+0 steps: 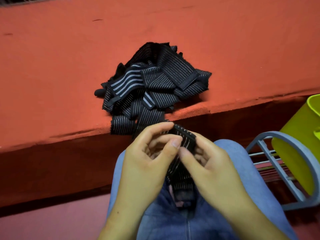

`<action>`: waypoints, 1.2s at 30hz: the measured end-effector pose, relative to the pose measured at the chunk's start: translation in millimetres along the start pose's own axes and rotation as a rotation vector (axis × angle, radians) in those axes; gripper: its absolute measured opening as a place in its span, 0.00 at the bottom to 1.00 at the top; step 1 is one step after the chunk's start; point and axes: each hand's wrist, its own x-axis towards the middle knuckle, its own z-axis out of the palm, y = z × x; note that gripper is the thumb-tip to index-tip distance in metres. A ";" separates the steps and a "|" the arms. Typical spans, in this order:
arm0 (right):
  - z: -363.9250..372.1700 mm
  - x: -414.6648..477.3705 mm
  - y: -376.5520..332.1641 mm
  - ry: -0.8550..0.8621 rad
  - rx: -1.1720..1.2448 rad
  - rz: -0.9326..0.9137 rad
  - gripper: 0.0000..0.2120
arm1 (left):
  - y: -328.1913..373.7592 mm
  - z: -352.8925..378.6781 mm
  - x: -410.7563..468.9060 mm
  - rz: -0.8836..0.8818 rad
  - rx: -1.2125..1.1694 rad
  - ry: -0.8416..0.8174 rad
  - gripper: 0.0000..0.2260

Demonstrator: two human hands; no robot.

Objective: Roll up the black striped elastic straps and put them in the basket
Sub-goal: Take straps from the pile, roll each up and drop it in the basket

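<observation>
A tangled pile of black striped elastic straps lies on the red ledge, a few ends hanging over its front edge. Over my lap, one black striped strap is held between both hands, its top end curled into a small roll and its tail hanging down between my knees. My left hand pinches the roll from the left with thumb and fingers. My right hand pinches it from the right, thumb on the near side. The yellow-green basket stands at the right edge, partly cut off.
The red ledge runs across the frame, its front edge dropping to a dark red floor. A grey metal rack at the lower right carries the basket. My knees in blue jeans fill the lower middle.
</observation>
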 end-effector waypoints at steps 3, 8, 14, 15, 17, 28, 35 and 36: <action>-5.6 3.7 0.8 0.031 0.089 0.069 0.12 | -2.0 -5.2 0.9 0.040 0.073 0.030 0.14; -13.2 6.5 0.6 -0.015 0.226 0.143 0.13 | -8.5 -14.3 5.4 0.101 0.261 0.066 0.15; -16.2 8.0 -2.5 -0.021 0.279 0.149 0.14 | -4.4 -10.2 2.3 0.048 0.199 0.045 0.11; -16.6 7.9 -2.9 -0.016 0.273 0.147 0.14 | -3.7 -9.5 2.3 0.046 0.184 0.050 0.10; -17.3 7.7 -3.4 -0.011 0.253 0.135 0.15 | -3.2 -9.6 2.9 0.044 0.163 0.057 0.10; -17.7 8.8 -5.9 0.011 0.199 0.059 0.14 | 0.7 -8.8 1.3 0.027 0.131 0.008 0.05; -13.3 7.4 -3.4 -0.044 0.184 0.036 0.12 | 1.3 -6.5 -0.8 0.033 0.194 -0.060 0.02; -13.5 7.1 -3.3 -0.043 0.183 0.029 0.12 | 1.3 -6.9 -0.6 0.045 0.213 -0.061 0.02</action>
